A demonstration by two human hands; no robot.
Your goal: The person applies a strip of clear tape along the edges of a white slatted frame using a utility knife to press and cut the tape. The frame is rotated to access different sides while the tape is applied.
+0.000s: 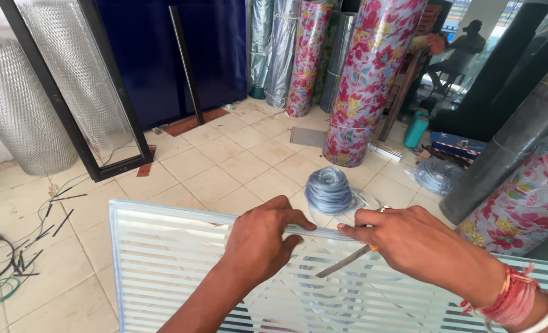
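We see bright, even daylight entering from the open doorway at upper right, where the view washes out. Shadows on the tiled floor (224, 166) stay soft, and straight lines bow towards the edges.

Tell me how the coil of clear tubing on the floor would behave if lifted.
The coil of tubing looks soft and thin-walled, so probably light and floppy. Loose loops trail beside it on the tiled floor, so it may unwind or sag when lifted.

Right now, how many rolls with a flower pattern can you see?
3: one tall flowered roll standing centre, a thinner flowered roll behind it to the left, one at the right edge. Others may be hidden.
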